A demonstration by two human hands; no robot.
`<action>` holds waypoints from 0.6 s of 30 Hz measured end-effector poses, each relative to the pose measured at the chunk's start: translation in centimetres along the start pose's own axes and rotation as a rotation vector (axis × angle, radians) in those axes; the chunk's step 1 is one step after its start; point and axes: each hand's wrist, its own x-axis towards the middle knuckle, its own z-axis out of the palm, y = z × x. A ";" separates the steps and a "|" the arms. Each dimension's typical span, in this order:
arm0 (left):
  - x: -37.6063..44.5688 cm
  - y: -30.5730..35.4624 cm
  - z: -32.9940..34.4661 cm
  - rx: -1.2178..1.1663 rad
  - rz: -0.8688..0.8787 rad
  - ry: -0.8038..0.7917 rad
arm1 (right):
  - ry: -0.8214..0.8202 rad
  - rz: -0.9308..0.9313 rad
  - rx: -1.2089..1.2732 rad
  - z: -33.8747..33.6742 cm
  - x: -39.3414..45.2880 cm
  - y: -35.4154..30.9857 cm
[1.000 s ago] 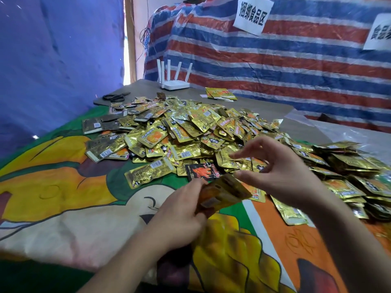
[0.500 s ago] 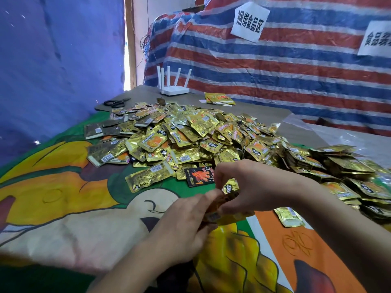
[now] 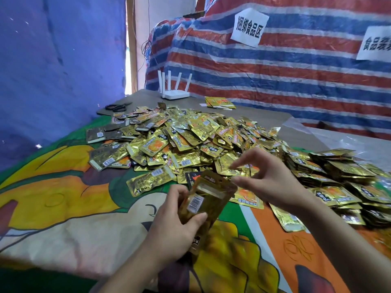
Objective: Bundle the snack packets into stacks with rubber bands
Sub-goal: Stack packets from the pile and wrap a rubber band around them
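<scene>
A worktop [image 3: 264,120] draped in a bright cartoon-print cloth [image 3: 63,197] sits in a corner walled by a blue tarp [image 3: 53,70] on the left and a red, white and blue striped tarp [image 3: 275,70] behind, where two paper signs, the nearer sign [image 3: 249,27] and a second sign [image 3: 374,43] cut off by the frame edge, are fixed. A heap of gold snack packets [image 3: 190,140], too many to count, covers the middle of the cloth, with tidier stacked packets [image 3: 338,172] to the right. The person's left hand [image 3: 175,225] grips one small stack of packets [image 3: 207,199], thumb across its front and fingers curled behind, tilted above the cloth just in front of the heap. The right hand [image 3: 273,182] hovers beside the stack's upper end, fingers spread and loosely bent, holding nothing that can be made out. At the far edge stand one white router [image 3: 174,93] with five antennas, one pair of black scissors [image 3: 117,106], and a few separate packets [image 3: 220,102]. A sheet of clear plastic [image 3: 349,142] lies at the right. One black packet [image 3: 191,178] shows among the gold, partly hidden by the held stack.
</scene>
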 end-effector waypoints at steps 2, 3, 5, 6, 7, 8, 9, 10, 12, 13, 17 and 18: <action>0.0 -0.1 0.0 -0.123 -0.064 0.026 | 0.095 0.007 0.126 0.6 -0.9 1.1; 0.0 -0.1 0.2 -0.199 -0.098 0.027 | 0.105 0.001 0.093 1.4 -1.3 1.8; -0.1 0.1 0.6 -0.362 -0.156 0.028 | 0.127 -0.042 0.008 3.0 -1.9 2.9; -0.2 0.2 0.8 -0.447 -0.179 0.031 | 0.152 -0.069 -0.010 3.7 -2.1 3.2; -0.2 0.3 0.9 -0.528 -0.198 0.031 | 0.172 -0.100 -0.037 4.1 -2.2 3.3; -0.2 0.4 1.0 -0.599 -0.217 0.026 | 0.187 -0.143 -0.119 4.2 -2.2 3.3; -0.2 0.5 1.0 -0.654 -0.235 0.013 | 0.197 -0.201 -0.275 4.1 -2.2 3.2; -0.3 0.4 0.9 -0.685 -0.245 -0.005 | 0.201 -0.262 -0.464 3.9 -2.1 3.0; -0.5 0.2 0.7 -0.695 -0.249 -0.048 | 0.166 -0.304 -0.699 3.0 -1.9 2.6; -0.6 0.1 0.5 -0.697 -0.249 -0.067 | 0.118 -0.269 -0.740 2.5 -1.8 2.3; -0.1 -0.2 0.3 -0.834 -0.250 -0.038 | -0.082 -0.147 -0.524 3.1 -2.0 1.4; 0.3 -0.2 0.4 -0.872 -0.248 -0.010 | -0.074 -0.126 -0.374 4.0 -2.5 1.1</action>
